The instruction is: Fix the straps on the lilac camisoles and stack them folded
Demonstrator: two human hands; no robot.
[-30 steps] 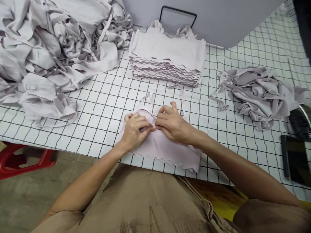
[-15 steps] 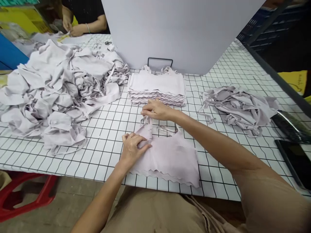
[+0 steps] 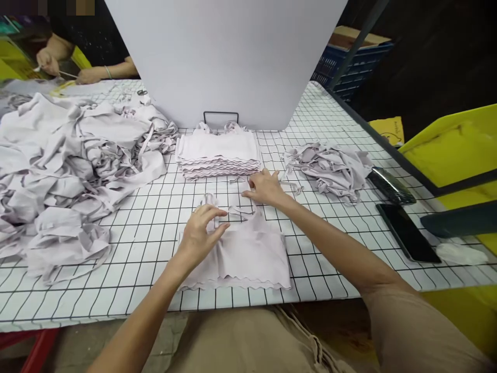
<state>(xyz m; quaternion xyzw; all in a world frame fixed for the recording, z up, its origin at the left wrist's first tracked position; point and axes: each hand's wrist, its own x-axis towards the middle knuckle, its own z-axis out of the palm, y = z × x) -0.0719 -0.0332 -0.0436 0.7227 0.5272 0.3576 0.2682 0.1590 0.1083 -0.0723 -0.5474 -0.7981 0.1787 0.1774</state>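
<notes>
We log strappy top, lower centre; left hand over it, fingers apart; right hand beyond, grip unclear. Folded stack, upper centre; grey panel blocks view behind. Yellow packet, right: lettering unreadable.

The garment, a plain, pale pinkish-grey cloth top, is lying roughly flat on the checked table, close to the near edge. Its wavy hem is facing that edge, with two layers showing slightly out of line. A crease is running up the cloth left of centre, and the upper right part is tapering away from the hem. Thin straps are curling loosely beyond the body. Part of the left side is being hidden from view.
</notes>
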